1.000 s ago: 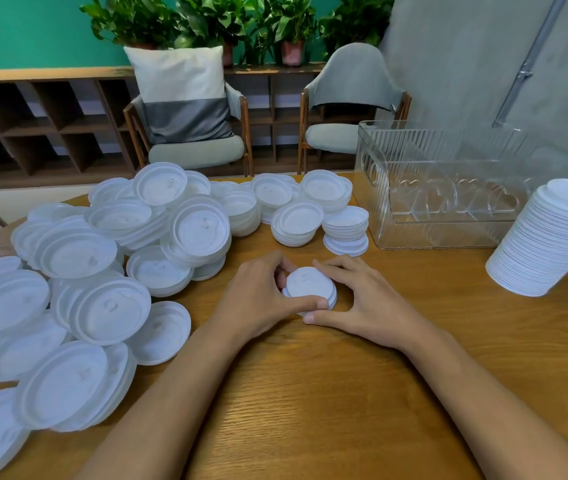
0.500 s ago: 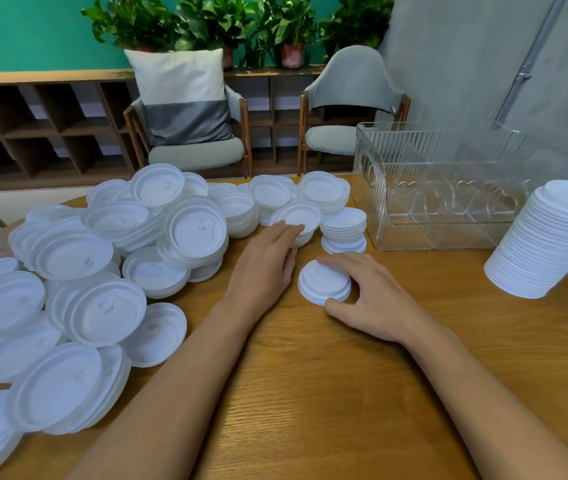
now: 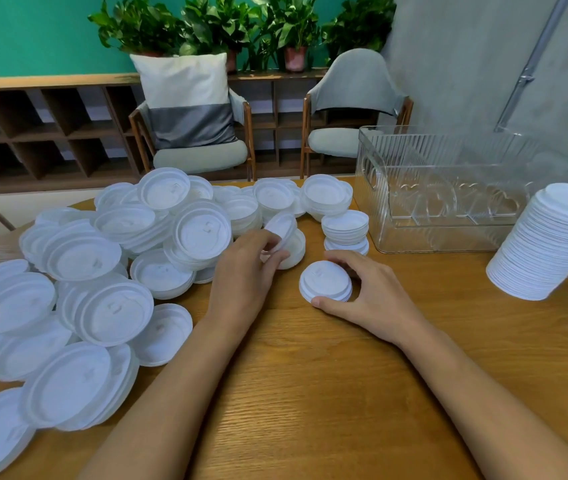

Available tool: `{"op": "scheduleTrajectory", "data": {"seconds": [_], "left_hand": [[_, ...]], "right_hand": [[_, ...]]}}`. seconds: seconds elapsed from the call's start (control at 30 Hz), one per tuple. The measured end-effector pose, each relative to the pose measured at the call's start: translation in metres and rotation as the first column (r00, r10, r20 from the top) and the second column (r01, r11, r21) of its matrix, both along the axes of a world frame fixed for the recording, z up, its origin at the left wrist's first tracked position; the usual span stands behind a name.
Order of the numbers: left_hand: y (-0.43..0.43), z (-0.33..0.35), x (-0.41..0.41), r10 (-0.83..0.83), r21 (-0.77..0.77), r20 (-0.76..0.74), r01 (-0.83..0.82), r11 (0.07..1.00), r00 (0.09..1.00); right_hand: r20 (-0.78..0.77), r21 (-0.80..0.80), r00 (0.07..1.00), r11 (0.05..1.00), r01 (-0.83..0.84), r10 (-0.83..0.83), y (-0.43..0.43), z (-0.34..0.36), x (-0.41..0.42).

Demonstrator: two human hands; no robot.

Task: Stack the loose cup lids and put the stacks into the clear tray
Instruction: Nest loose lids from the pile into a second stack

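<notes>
A short stack of white cup lids stands on the wooden table in the middle. My right hand grips it, thumb at its near edge and fingers round its far side. My left hand pinches a single lid, tilted up on edge, just above a small pile to the left of the stack. Loose white lids cover the left half of the table. The clear ribbed tray stands at the back right and holds no lids.
A tall leaning stack of lids stands on the table right of the tray. Smaller lid stacks sit just left of the tray. Two chairs, a shelf and potted plants stand beyond the table's far edge. Bare wood lies near me.
My left hand let go of the short stack, reached forward to the pile behind it and lifted one lid on edge. My right hand slid the short stack slightly rightward and keeps hold of it.
</notes>
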State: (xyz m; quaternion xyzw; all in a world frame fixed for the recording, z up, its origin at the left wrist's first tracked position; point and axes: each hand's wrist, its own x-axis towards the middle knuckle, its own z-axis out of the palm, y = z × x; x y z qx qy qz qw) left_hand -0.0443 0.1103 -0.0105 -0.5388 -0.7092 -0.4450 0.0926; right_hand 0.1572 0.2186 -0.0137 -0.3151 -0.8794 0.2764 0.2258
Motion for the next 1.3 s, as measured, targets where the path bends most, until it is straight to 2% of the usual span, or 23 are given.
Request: {"op": "scheduleTrajectory", "data": {"seconds": [0.07, 0.17, 0.33, 0.43, 0.7, 0.87, 1.03, 1.2, 1.3], "left_hand": [[-0.006, 0.009, 0.008, -0.04, 0.072, 0.168, 0.029, 0.997, 0.985], [-0.014, 0.021, 0.018, -0.094, 0.123, 0.399, 0.048, 0.991, 0.912], [-0.008, 0.015, 0.013, -0.138, -0.027, 0.636, 0.2, 0.979, 0.759], [-0.007, 0.01, 0.014, -0.098, -0.134, 0.523, 0.196, 0.971, 0.847], [-0.006, -0.002, 0.018, -0.108, -0.141, 0.31, 0.158, 0.977, 0.945], [-0.008, 0.001, 0.022, -0.185, -0.195, 0.374, 0.271, 0.942, 0.909], [-0.009, 0.0, 0.018, -0.191, -0.27, 0.281, 0.269, 0.925, 0.941], [-0.01, 0.003, 0.009, -0.226, -0.248, 0.389, 0.339, 0.908, 0.893], [-0.011, 0.003, 0.007, -0.247, -0.265, 0.395, 0.367, 0.892, 0.885]], "right_hand": [[-0.017, -0.019, 1.0, 1.0, -0.021, 0.02, 0.001, -0.001, 0.001], [-0.055, -0.077, 0.997, 0.995, -0.062, 0.058, 0.004, -0.001, 0.003], [-0.11, -0.132, 0.986, 0.981, -0.143, 0.129, 0.007, -0.001, 0.002], [-0.117, -0.153, 0.983, 0.975, -0.16, 0.143, 0.007, -0.001, 0.001], [-0.078, -0.075, 0.978, 0.977, -0.199, 0.193, 0.004, -0.002, 0.002], [-0.043, -0.042, 0.984, 0.983, -0.177, 0.175, 0.004, -0.002, 0.002], [-0.018, -0.046, 0.986, 0.985, -0.166, 0.166, 0.004, -0.002, 0.001], [-0.023, -0.084, 0.985, 0.981, -0.175, 0.174, 0.005, -0.004, 0.001], [-0.017, -0.096, 0.984, 0.979, -0.18, 0.179, 0.005, -0.003, 0.001]]}}
